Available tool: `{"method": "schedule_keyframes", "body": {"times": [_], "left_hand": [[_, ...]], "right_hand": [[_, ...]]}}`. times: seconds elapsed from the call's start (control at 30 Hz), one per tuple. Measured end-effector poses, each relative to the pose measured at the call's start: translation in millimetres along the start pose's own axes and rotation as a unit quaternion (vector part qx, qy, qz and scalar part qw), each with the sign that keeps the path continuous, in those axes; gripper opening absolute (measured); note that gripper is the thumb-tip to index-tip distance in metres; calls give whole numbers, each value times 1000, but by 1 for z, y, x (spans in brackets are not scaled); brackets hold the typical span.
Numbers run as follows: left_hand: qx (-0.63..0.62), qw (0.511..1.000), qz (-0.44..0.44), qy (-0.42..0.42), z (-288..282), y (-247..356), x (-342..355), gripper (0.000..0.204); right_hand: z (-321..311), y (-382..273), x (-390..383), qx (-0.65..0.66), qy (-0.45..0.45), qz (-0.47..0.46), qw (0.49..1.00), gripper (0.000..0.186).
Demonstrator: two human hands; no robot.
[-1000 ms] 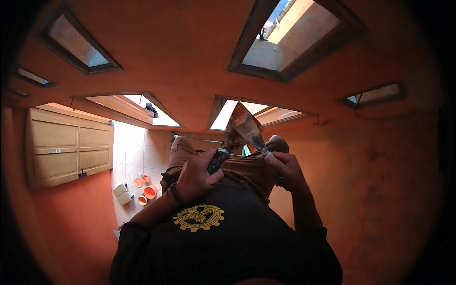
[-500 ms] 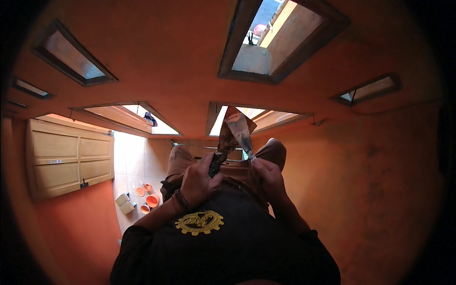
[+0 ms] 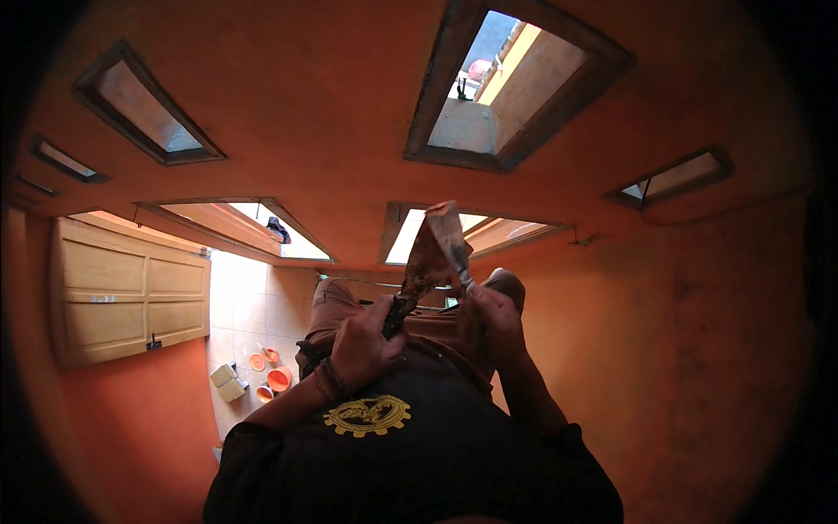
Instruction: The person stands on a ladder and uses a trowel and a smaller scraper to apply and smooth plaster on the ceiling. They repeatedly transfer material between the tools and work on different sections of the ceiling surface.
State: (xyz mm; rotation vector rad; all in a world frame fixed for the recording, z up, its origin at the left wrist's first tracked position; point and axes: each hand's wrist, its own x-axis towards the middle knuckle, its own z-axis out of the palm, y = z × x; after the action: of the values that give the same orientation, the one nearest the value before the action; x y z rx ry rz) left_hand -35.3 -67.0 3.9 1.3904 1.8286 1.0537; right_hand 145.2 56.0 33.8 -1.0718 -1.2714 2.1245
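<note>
My left hand (image 3: pixel 360 343), with a beaded bracelet at its wrist, is closed round the dark handle of a broad putty knife (image 3: pixel 425 266). Its wide brown, stained blade points up and away from me. My right hand (image 3: pixel 496 320) grips a narrower putty knife (image 3: pixel 449 234) near its handle, which the fingers mostly hide. This second blade is paler, with a dark smear lower down and an orange-brown tip. It overlaps the right side of the broad blade; whether the two touch I cannot tell. Both tools are held in front of my body, above my lap.
An orange wall with framed window openings (image 3: pixel 506 162) rises ahead. Far below on the left, several orange paint containers (image 3: pixel 279 379) stand on the tiled floor (image 3: pixel 284 288) by a pale double-block object (image 3: pixel 229 382). A yellow wooden door (image 3: pixel 105 284) stands at left.
The narrower knife's blade has tilted more upright and its tip now carries an orange-brown colour. Both hands keep their grips. The whole view has shifted slightly.
</note>
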Motion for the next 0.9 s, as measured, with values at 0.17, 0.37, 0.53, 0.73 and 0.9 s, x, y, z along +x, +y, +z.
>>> {"method": "schedule_keyframes", "body": {"times": [0.17,0.37,0.53,0.73,0.9], "left_hand": [[-5,999,12,-46,-21,13,3,42],[-142,974,-51,-170,-41,-2,-4,38],[-137,984,-11,-115,-39,3,-10,29],[-118,986,-45,-110,-43,16,-12,25],[-91,992,-28,-76,-39,14,-13,27]], "right_hand": [[-31,-25,-3,-146,11,-97,984,29],[-71,-53,-11,-442,-1,-210,872,26],[-71,-44,-6,-514,5,-317,797,23],[-59,-42,-13,-520,49,-329,787,21],[-53,-35,-17,-530,89,-351,766,22]]}}
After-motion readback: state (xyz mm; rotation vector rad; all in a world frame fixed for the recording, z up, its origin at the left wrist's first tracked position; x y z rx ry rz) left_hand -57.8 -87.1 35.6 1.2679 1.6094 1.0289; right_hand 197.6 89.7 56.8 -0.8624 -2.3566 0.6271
